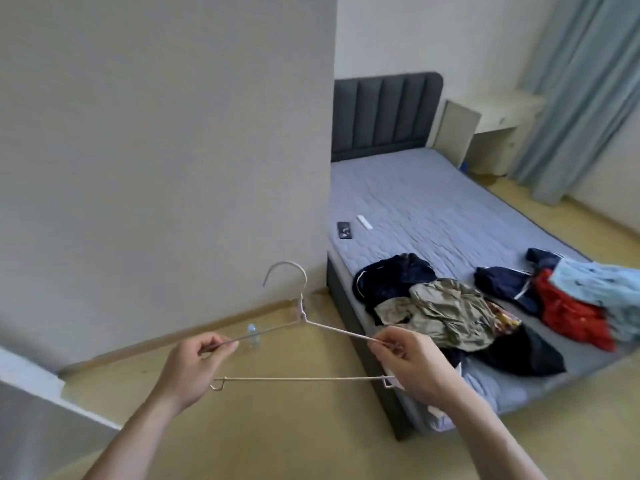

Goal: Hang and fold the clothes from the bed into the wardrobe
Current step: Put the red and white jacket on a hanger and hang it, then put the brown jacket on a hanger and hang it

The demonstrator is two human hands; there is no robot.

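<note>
A thin white wire hanger (302,317) is held up over the floor, hook upward. My left hand (194,365) pinches its left shoulder arm and my right hand (412,362) pinches its right shoulder arm. To the right lies the bed (433,209) with a grey quilted mattress. Near its foot is a heap of clothes: a dark navy garment (391,275), a crumpled olive one (446,310), a black one (523,355), another navy piece (502,282), a red one (568,317) and a light blue one (602,285).
A large pale panel (166,150) fills the left side. A small plastic bottle (252,332) stands on the floor by its base. A black phone (344,230) and a white remote (364,222) lie on the mattress. A pale desk (485,123) and blue curtains (581,98) stand beyond the bed.
</note>
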